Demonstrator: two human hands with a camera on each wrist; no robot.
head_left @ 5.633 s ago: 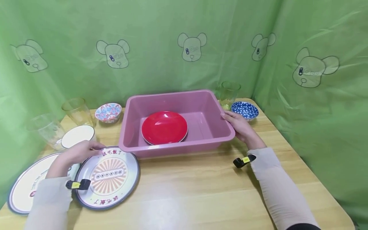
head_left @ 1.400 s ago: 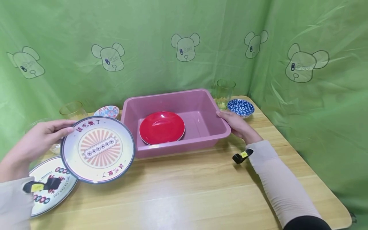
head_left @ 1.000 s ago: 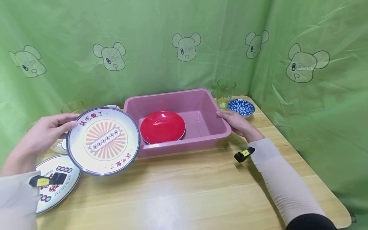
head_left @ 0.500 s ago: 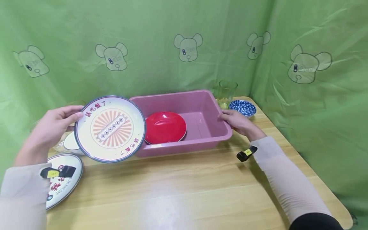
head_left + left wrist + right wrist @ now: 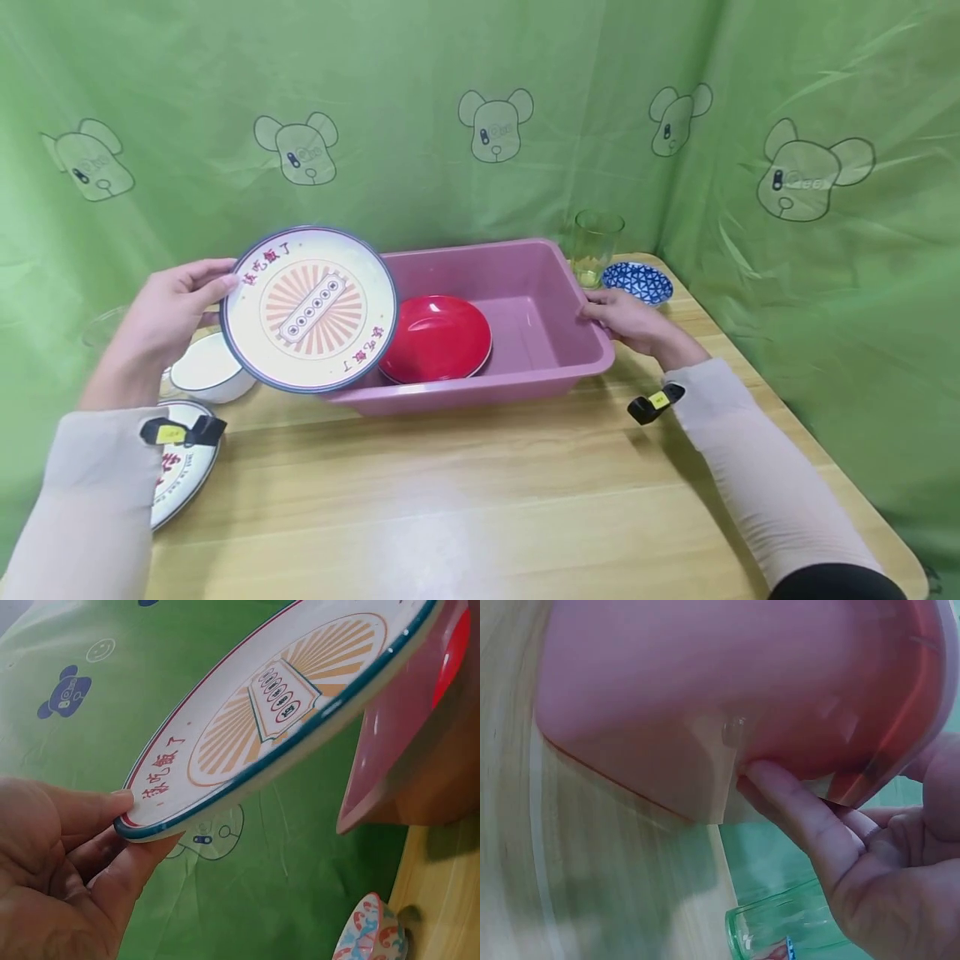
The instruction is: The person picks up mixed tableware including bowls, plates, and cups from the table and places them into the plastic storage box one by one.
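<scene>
Patterned plate (image 5: 309,308): round, no long axis; raised and tilted, left of the frame's centre, just right of the left hand (image 5: 165,308), which pinches its left rim, thumb on the printed face, fingers beneath.

Pink tub (image 5: 517,387): mid-frame, long axis left to right; its left end is hidden behind the patterned plate, contact impossible to tell from here.

Right hand (image 5: 630,321): grips the tub's right rim, well apart from the plate.

Red plate (image 5: 438,337): inside the tub, bare pink floor to its right.

White bowl (image 5: 213,371): lower left of the patterned plate.
</scene>
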